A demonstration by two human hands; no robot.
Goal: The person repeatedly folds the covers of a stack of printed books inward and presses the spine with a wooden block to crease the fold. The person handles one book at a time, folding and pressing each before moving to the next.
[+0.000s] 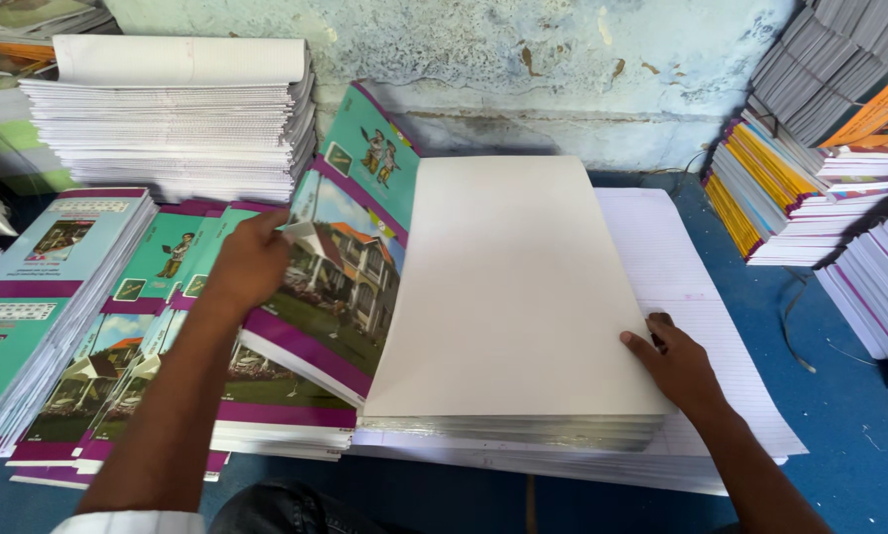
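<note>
Nearest, right hand (673, 364) lies flat, fingers spread loosely on the right edge of a thick blank white sheet stack (508, 297), smooth and rectangular, resting on ruled paper sheets (696, 297) over the blue tabletop (849, 415). Left hand (249, 262), arm stretched forward, pinches the edge of a glossy printed cover (345, 267), tilted up against the stack's left side. Beyond, 1 tall pile of ruled sheets (172, 129) sits by the flaking wall (523, 59).
</note>
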